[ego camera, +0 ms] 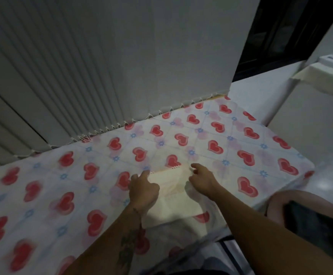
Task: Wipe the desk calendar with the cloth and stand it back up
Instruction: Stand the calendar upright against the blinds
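The desk calendar [168, 180] is a pale cream card with a spiral binding along its far edge. It sits on the heart-patterned tablecloth [231, 147] near the table's front edge. My left hand [142, 192] holds its left side, index finger stretched to the top-left corner. My right hand [202, 179] grips its right side near the binding. A pale cream sheet [171, 212] reaches from below the calendar to the table's front edge. Blur hides whether this sheet is the cloth or part of the calendar.
Grey vertical blinds [82, 76] hang right behind the table's far edge. The table ends at the right [308, 169] over a pale floor. A pink stool [276, 203] with a dark flat device [312, 225] stands at the lower right. A white counter [324, 76] is at the far right.
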